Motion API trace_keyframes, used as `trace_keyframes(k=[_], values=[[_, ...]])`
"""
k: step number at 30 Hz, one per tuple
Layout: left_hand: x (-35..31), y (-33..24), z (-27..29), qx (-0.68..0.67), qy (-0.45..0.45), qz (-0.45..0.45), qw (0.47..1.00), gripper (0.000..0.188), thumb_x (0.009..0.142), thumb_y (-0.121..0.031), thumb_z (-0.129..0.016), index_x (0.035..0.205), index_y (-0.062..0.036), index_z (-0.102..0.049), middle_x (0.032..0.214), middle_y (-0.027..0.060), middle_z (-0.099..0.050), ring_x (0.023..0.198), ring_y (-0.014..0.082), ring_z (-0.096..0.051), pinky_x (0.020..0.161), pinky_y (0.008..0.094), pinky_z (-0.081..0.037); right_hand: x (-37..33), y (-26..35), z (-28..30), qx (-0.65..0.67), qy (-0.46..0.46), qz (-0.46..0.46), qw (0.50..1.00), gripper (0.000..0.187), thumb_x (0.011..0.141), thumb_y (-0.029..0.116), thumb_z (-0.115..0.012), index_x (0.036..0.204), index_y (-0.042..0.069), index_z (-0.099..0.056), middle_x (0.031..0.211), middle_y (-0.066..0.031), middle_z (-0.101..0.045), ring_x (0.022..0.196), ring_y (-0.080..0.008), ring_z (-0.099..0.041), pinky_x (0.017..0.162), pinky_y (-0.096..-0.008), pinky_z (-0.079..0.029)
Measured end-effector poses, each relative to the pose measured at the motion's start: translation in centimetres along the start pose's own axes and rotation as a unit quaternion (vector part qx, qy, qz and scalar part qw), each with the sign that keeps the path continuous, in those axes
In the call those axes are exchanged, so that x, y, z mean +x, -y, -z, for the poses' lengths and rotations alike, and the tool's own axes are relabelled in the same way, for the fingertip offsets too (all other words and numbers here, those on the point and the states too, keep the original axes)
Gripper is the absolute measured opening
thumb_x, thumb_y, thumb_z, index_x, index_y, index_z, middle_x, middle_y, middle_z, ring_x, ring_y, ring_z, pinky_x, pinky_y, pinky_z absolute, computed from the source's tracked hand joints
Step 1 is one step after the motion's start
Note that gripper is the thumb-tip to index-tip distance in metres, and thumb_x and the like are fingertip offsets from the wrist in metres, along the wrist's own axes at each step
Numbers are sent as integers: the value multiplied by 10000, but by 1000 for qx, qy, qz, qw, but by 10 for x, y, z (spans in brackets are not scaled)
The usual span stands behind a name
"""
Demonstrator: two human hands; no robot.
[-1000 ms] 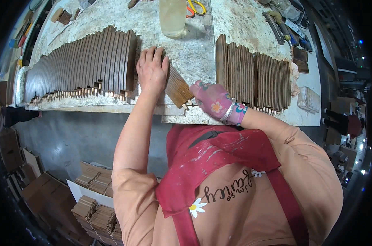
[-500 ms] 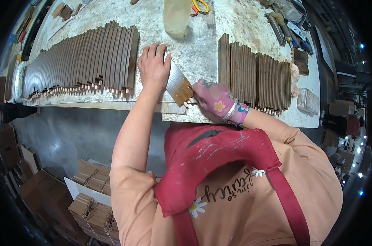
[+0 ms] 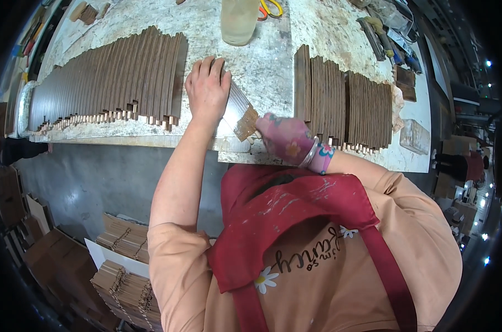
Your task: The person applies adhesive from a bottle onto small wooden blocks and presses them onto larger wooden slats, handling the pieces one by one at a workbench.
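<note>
my left hand (image 3: 208, 88) partly covers the slat (image 3: 239, 110) on the worktop (image 3: 270, 61), my right hand (image 3: 286, 136) at its brown end. can't tell if either grip clamps. seemingly working that end; next calls for steadiness.

Peach short-sleeved fabric shirt (image 3: 339, 293) worn, printed with black script (image 3: 308, 255), crimson cloth apron (image 3: 295, 207) smeared white, right hand (image 3: 286, 135) covered by pink-purple floral fabric glove (image 3: 292, 148)

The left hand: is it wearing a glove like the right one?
No, the left hand is bare, while the right hand wears a pink flowered glove.
</note>
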State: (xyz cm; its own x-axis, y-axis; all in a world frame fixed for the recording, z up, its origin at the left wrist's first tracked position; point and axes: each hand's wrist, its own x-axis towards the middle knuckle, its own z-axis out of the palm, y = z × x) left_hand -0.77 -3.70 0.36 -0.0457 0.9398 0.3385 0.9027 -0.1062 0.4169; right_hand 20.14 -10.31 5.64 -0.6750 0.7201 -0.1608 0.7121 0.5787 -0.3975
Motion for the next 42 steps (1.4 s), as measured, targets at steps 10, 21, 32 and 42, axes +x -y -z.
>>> trace_keyframes(k=[10,21,32,42], values=[[-1,0,1,-1,3,4,1000,381,945,-324,-549,1274,-137,-593,1365,72,-535,1311,297,-435,1072,469,-322,3,4,-3,-15,-90,75,993,93,844,35,-527,931,46,-559,777,-172,-629,628,-345,-644,534,-436,-505],[1,-1,2,2,16,9,1000,380,951,-329,-535,1281,-149,-587,1371,63,-532,1314,295,-433,1071,467,-333,18,-2,8,-27,-56,33,998,154,814,74,-572,960,57,-526,846,-145,-582,727,-337,-636,584,-452,-494],[1,0,3,15,11,1,1000,375,939,-311,-548,1272,-145,-593,1363,64,-539,1312,290,-433,1078,463,-326,12,7,18,2,33,101,994,209,783,117,-636,957,48,-544,886,-140,-591,797,-347,-637,650,-460,-507],[1,3,-1,21,14,-8,1000,378,937,-293,-552,1281,-143,-585,1366,73,-533,1316,292,-427,1072,468,-327,27,4,30,-41,6,161,986,97,840,129,-567,925,106,-609,891,-127,-640,782,-308,-676,670,-435,-538]])
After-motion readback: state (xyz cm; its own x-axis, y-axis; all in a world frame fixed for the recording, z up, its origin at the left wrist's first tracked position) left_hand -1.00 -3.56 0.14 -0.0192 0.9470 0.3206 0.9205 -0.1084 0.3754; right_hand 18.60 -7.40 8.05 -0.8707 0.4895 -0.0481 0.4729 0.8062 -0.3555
